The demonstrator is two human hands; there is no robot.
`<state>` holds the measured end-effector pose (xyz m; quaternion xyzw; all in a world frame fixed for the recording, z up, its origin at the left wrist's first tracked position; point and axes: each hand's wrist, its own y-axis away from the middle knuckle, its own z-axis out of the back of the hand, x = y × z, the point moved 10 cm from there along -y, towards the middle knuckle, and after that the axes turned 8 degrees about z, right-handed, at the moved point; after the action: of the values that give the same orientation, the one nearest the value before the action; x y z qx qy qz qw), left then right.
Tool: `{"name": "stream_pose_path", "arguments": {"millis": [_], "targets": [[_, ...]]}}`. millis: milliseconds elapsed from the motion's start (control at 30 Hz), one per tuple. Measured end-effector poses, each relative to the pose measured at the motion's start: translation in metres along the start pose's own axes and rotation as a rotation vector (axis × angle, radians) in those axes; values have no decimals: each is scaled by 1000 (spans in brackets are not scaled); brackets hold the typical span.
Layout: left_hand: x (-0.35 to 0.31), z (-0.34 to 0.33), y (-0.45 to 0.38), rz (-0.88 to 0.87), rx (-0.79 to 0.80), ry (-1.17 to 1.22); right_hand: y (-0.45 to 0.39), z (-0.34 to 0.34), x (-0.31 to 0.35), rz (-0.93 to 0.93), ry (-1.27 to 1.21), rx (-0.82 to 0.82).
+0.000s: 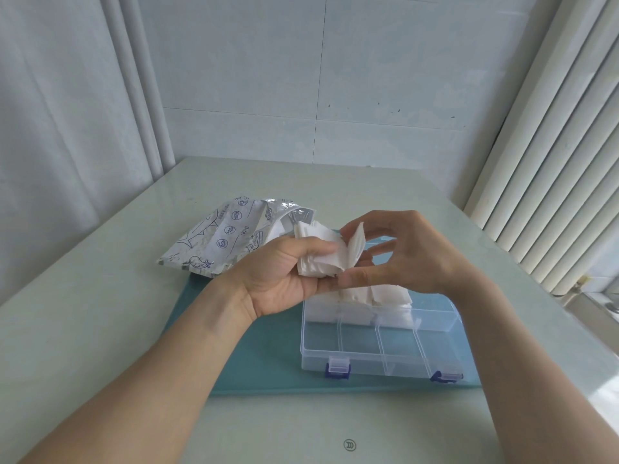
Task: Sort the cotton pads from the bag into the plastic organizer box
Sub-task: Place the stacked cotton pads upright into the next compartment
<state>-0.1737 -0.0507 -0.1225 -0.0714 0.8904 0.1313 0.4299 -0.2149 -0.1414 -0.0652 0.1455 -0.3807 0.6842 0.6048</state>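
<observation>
Mat [268,363] lies on counter [100,313]. Box [382,343] on mat, right half. Bag [231,236] back-left of box, partly on mat's far-left corner, mouth toward box. Loose pads [371,296] in box's back row compartments; front row bare. Both hands above box's back-left: left hand [284,279] grips a pad stack [321,256], right hand [412,252] just right of it, fingers at the stack's edge.
</observation>
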Motion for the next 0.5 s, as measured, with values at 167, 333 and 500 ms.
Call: {"name": "stream_pose_path", "arguments": {"millis": [167, 333, 500], "targets": [[-1, 12, -1, -22, -109, 10, 3, 9, 2, 26, -31, -18], [-5, 18, -2, -95, -216, -110, 2, 2, 1, 13, 77, 13], [-3, 12, -2, -90, -178, -130, -3, -9, -2, -4, 248, 2]]}}
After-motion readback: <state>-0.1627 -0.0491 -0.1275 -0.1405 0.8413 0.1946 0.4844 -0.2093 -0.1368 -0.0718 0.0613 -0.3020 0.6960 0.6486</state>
